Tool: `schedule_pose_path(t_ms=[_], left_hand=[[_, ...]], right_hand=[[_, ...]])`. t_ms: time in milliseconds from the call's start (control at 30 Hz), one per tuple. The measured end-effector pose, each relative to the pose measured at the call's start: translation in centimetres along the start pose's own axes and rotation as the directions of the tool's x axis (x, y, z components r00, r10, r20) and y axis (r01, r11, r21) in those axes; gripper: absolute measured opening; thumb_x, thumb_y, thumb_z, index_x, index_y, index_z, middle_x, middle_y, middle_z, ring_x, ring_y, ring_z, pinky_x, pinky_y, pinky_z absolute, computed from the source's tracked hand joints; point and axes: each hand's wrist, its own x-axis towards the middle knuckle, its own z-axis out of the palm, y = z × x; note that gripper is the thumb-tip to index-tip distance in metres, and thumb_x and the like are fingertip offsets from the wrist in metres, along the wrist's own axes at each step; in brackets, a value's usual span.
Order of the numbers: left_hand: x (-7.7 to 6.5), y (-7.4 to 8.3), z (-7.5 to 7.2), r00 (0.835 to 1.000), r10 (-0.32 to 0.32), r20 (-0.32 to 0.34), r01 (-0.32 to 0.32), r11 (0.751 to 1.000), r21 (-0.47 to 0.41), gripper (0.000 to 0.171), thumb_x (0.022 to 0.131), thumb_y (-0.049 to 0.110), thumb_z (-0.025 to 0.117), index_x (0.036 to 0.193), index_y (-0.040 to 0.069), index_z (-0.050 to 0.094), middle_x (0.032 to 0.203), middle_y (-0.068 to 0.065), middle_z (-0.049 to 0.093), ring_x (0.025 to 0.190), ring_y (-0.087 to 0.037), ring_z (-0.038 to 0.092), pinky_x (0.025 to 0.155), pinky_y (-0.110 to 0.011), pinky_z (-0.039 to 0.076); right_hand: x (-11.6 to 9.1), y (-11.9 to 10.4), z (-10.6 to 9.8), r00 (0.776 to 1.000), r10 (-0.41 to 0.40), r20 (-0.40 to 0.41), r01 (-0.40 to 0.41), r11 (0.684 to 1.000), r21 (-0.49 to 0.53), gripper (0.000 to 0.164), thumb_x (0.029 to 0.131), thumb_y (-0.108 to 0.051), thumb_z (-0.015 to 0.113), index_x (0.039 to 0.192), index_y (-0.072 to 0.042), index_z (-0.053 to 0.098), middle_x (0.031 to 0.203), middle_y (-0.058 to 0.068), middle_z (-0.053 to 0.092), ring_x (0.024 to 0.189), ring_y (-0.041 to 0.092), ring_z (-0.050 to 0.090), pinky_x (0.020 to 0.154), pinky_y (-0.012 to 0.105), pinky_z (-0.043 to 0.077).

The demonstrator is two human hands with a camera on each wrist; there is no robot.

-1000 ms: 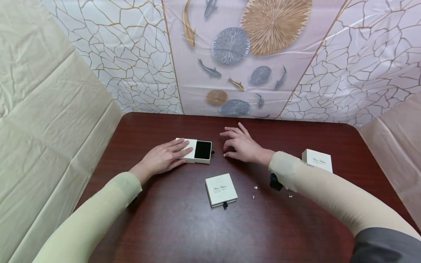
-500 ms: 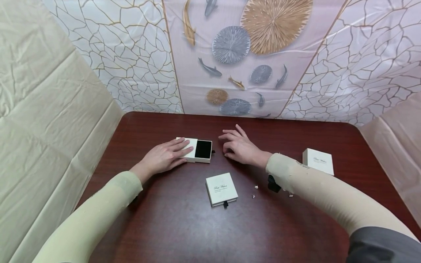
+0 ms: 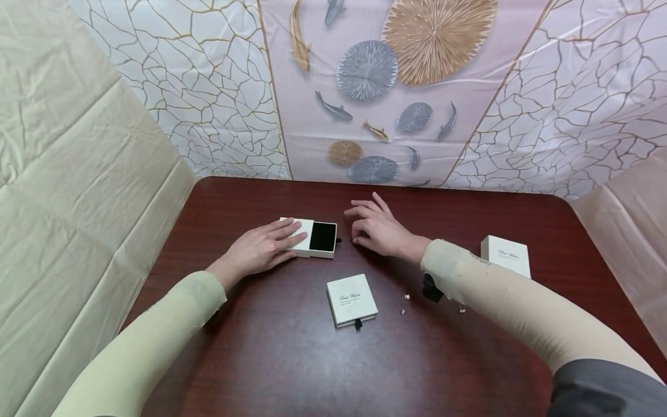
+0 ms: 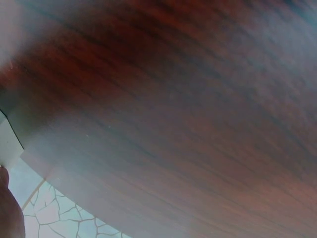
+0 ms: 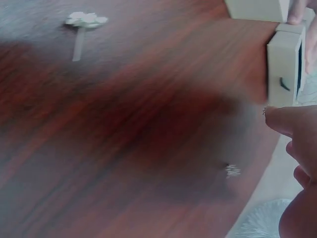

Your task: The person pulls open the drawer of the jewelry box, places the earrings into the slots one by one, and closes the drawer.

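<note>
While the left hand (image 3: 256,249) lies with outstretched fingers, its grip relaxed, on the cover of a part-drawn white box (image 3: 318,237), most of that cover's face is concealed. Take the closed white box (image 3: 352,301) as the centre of the dial: its lid reads "Best Wishes" in flowing script, above finer lines too small to read. The part-drawn box sits at eleven o'clock, its black-lined tray pulled out toward three and ending in a small dark tab. At one o'clock is the right hand (image 3: 380,230), fingers bent; the right wrist view shows a tiny glinting piece (image 5: 264,110) at a fingertip (pinched or merely touched, I cannot tell). Between two and three o'clock lies a third box (image 3: 506,256), similarly lettered, its lower part cut off by the beige sleeve (image 3: 490,289), whose own dark lettering is illegible. Near three o'clock lie two small shiny trinkets (image 3: 407,296); farther out, another trinket (image 3: 462,310) is just beside the sleeve's edge, its shape unclear. Smooth and square-edged, the boxes contrast with the glossy, red-brown, wood-grained table (image 3: 292,347), blurred in the left wrist view.
</note>
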Motion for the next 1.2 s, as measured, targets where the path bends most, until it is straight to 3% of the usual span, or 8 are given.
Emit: schedule_pose_path(t_ms=[367, 667, 933, 1200], left_hand=[[0.0, 0.1, -0.1, 1.0, -0.009, 0.006, 0.009, 1.0, -0.011, 0.052, 0.1, 0.028, 0.077, 0.147, 0.012, 0.066, 0.149, -0.017, 0.064, 0.14, -0.037, 0.059, 0.115, -0.047, 0.05], [0.0, 0.2, -0.2, 1.0, -0.021, 0.016, 0.021, 1.0, 0.007, 0.054, 0.099, 0.03, 0.078, 0.149, 0.012, 0.066, 0.15, -0.016, 0.063, 0.141, -0.037, 0.059, 0.113, -0.048, 0.051], [0.0, 0.2, -0.2, 1.0, -0.02, 0.01, 0.02, 1.0, -0.005, 0.052, 0.1, 0.03, 0.077, 0.148, 0.013, 0.066, 0.149, -0.016, 0.064, 0.14, -0.037, 0.059, 0.113, -0.048, 0.052], [-0.1, 0.0, -0.2, 1.0, -0.011, 0.0, 0.011, 1.0, 0.007, 0.053, 0.099, 0.029, 0.078, 0.148, 0.012, 0.066, 0.149, -0.017, 0.064, 0.14, -0.037, 0.059, 0.113, -0.048, 0.051]], right_hand=[[2.3, -1.1, -1.3, 1.0, -0.017, -0.008, 0.018, 0.998, 0.062, 0.011, 0.091, -0.013, 0.085, 0.085, -0.016, 0.076, 0.149, 0.015, 0.062, 0.153, 0.042, 0.039, 0.128, 0.07, 0.008], [3.6, -2.3, -1.2, 0.994, 0.08, 0.077, -0.092, 0.98, 0.178, 0.013, 0.097, -0.016, 0.08, 0.085, -0.016, 0.075, 0.155, 0.016, 0.057, 0.156, 0.041, 0.035, 0.128, 0.07, 0.006], [4.7, -2.7, -0.9, 0.974, 0.149, 0.171, -0.187, 0.955, 0.231, 0.013, 0.102, -0.018, 0.072, 0.09, -0.015, 0.073, 0.16, 0.017, 0.051, 0.158, 0.041, 0.03, 0.127, 0.072, 0.009], [5.8, -2.8, -0.9, 0.947, 0.154, 0.281, -0.225, 0.944, 0.24, 0.016, 0.106, -0.018, 0.067, 0.092, -0.014, 0.073, 0.166, 0.021, 0.043, 0.162, 0.041, 0.022, 0.127, 0.073, 0.006]])
